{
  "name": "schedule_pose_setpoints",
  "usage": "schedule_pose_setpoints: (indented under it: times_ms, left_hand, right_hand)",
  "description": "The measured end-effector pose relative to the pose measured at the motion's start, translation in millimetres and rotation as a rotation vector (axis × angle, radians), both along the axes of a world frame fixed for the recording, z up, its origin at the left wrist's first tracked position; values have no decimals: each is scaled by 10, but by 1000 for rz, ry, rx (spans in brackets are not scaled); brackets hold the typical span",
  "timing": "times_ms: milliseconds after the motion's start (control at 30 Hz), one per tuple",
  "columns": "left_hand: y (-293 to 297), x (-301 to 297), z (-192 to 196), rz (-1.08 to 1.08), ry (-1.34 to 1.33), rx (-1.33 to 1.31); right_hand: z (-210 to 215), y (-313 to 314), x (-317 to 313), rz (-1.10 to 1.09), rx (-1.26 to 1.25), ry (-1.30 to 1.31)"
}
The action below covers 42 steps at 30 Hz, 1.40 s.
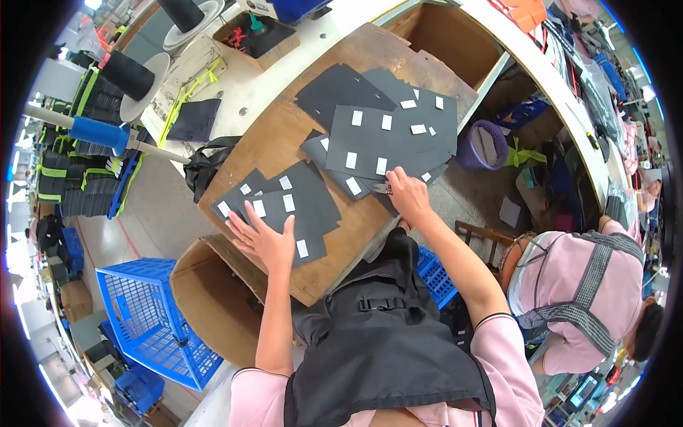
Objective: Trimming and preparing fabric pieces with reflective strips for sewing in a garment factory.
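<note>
Dark sheets with small white rectangular patches lie in two overlapping groups on a brown wooden board [306, 277]. Over the left group of dark sheets [316, 196], my left hand [265, 240] lies with its fingers spread, touching the lower sheets. My right hand [409, 197] is closed around small metal thread snips [383, 188], whose blades point left. It rests at the lower edge of the topmost patched sheet [366, 139] in the right group. A plain dark sheet [341, 92] pokes out behind that group.
A cardboard box [206, 299] and a blue plastic crate [153, 320] stand left of the board. Black thread cones [128, 75] and a tray of small items [255, 39] sit far left. At right are a purple basket [482, 146] and a seated co-worker [580, 292].
</note>
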<state>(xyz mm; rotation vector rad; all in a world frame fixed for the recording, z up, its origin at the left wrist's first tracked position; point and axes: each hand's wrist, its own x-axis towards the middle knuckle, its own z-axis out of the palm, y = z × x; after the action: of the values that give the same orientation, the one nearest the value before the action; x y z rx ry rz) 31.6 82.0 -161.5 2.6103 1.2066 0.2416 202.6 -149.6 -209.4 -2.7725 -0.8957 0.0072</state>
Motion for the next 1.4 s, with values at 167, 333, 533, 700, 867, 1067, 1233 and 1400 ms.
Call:
schedule_pose_setpoints:
  times_ms: [167, 333, 533, 700, 867, 1067, 1233, 1400]
  left_hand:
    - [-341, 229, 107, -286, -528, -517]
    - [-647, 613, 9, 19, -626, -1714]
    - [-849, 632, 376, 79, -812, -1752]
    - [-744, 458, 305, -121, -694, -1600]
    - [-651, 341, 856, -372, -363, -1642]
    - [-567, 259, 965, -511, -288, -1529]
    - [-535, 242, 1197, -599, -188, -1563]
    - [-480, 244, 1230, -677, -6, -1514]
  right_hand:
    - [15, 23, 118, 188, 44, -144]
    - [206, 75, 184, 156, 134, -86]
    - [797, 165, -822, -51, 723, 371]
    - [1111, 108, -1147, -17, 827, 536]
    - [1521, 129, -748, 79, 809, 381]
    - [1696, -89, -964, -39, 689, 346]
    - [1746, -190, -909, 178, 534, 96]
    - [1779, -285, -809, 327, 472, 119]
